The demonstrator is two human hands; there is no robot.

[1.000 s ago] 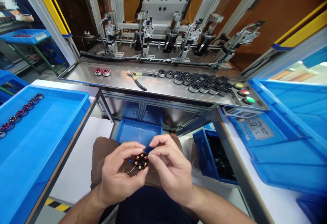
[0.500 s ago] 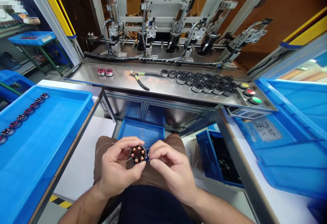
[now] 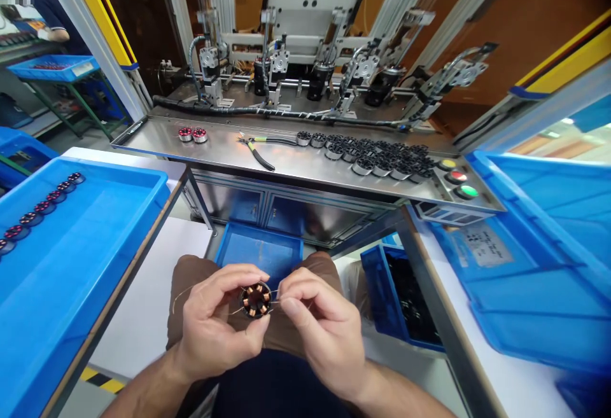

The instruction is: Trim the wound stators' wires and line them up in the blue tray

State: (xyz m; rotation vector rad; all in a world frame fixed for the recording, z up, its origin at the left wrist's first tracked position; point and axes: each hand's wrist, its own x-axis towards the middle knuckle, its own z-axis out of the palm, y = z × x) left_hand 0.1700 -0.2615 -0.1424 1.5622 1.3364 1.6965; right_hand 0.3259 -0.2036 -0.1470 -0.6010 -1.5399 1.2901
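Observation:
My left hand (image 3: pixel 217 322) grips a round motor stator (image 3: pixel 256 299) by its rim, thumb below and fingers above. Copper windings ring its dark centre, facing up at me. Thin wires stick out from both sides of it. My right hand (image 3: pixel 321 326) pinches the wire ends (image 3: pixel 275 302) on the stator's right side between thumb and fingertips. A long loose wire (image 3: pixel 179 295) curves out to the left, behind my left hand. Both hands are above my lap.
Green-and-black cutting pliers (image 3: pixel 258 153) lie on the metal ledge (image 3: pixel 214 144), between two red-wound stators (image 3: pixel 192 135) and many black cores (image 3: pixel 377 154). A blue tray (image 3: pixel 109 227) with a row of stators stands left. Buttons (image 3: pixel 458 177) and blue bins (image 3: pixel 539 265) are at right.
The stator has turned a little in my left hand. My right hand keeps its pinch on the wires. The whole view has shifted slightly.

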